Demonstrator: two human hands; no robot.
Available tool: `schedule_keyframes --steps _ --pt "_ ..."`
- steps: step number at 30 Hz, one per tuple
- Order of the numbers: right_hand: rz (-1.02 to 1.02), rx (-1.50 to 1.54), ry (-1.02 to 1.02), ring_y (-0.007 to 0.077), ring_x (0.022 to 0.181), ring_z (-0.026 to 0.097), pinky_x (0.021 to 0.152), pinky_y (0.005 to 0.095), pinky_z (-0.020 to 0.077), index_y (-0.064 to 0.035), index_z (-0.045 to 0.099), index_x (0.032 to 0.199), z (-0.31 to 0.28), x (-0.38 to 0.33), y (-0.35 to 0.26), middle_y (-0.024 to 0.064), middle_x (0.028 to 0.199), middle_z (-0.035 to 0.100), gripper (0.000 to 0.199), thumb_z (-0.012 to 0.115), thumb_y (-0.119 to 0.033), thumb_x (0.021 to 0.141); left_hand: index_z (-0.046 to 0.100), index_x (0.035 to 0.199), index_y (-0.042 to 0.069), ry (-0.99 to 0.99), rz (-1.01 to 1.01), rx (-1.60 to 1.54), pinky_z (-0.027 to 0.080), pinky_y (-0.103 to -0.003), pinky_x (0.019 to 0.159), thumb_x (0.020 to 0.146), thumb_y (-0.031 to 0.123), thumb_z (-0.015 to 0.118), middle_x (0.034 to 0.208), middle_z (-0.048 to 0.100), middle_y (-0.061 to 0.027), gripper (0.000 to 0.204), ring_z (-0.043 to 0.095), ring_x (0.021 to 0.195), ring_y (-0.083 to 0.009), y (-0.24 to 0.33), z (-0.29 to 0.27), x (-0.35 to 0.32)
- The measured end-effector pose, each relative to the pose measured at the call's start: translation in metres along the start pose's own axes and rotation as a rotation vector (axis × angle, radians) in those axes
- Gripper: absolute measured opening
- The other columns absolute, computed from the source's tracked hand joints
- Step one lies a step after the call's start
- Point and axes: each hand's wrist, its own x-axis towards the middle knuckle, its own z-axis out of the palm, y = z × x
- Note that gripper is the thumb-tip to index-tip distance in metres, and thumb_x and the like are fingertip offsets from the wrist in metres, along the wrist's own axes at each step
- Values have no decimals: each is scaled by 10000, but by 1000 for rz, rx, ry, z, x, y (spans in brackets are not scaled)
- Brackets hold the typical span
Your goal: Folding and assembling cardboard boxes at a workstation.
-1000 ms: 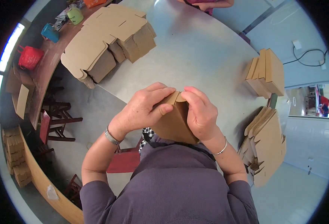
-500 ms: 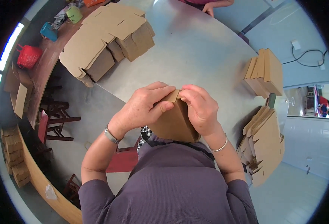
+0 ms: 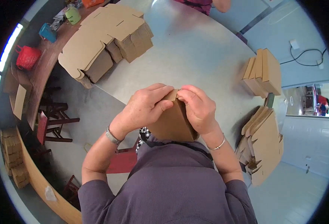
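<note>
Close in front of my body is a brown cardboard box [image 3: 174,125], tilted, with its far edge between my two hands. My left hand [image 3: 144,104] grips the box's far left corner, thumb on one face and fingers over the edge. At the top right corner, my right hand [image 3: 199,108] pinches a small part of the cardboard with thumb and fingertips. A narrow flap [image 3: 171,95] shows between the hands. The fingertips of my right hand partly cover what they pinch.
A stack of flat die-cut cardboard blanks [image 3: 106,31] lies on the metal table [image 3: 194,56] at far left. Folded boxes [image 3: 263,72] stand at the right, with more cardboard blanks [image 3: 263,142] nearer. Red stools [image 3: 56,123] are at left. Another person's arm [image 3: 221,4] shows at the far edge.
Both my hands stay on the box's far edge, the right one shifting only slightly. Across the table, the other person's hand has moved back toward the picture's edge.
</note>
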Motion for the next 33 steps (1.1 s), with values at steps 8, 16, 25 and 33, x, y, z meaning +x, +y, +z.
schedule_keyframes --steps 8,16,25,33 --pt "-158 -59 -21 265 749 662 604 315 555 -27 636 1028 5 -2 2 153 1010 634 244 638 -34 784 587 1152 -30 16 0 33 497 -398 837 866 207 638 1064 635 -194 375 614 954 -360 -4 4 1" --pt "52 -29 -111 383 971 629 788 402 543 127 392 1332 5 -6 -30 265 1160 573 628 550 -340 943 595 1119 28 51 9 39 505 -415 746 855 196 618 979 620 -159 313 611 891 -365 0 10 5" --pt "401 460 -156 395 1254 475 1035 407 398 66 310 1413 -5 -8 -13 275 1359 461 691 515 -414 959 583 1165 32 135 -54 76 502 -406 777 867 176 617 1005 612 -166 334 606 913 -359 -9 11 -1" --pt "236 146 -294 414 1128 540 919 426 480 84 381 1344 17 -26 -17 272 1305 488 624 660 -95 815 523 1279 61 104 4 152 508 -397 811 873 106 605 1098 590 -181 417 608 990 -333 -18 9 -2"
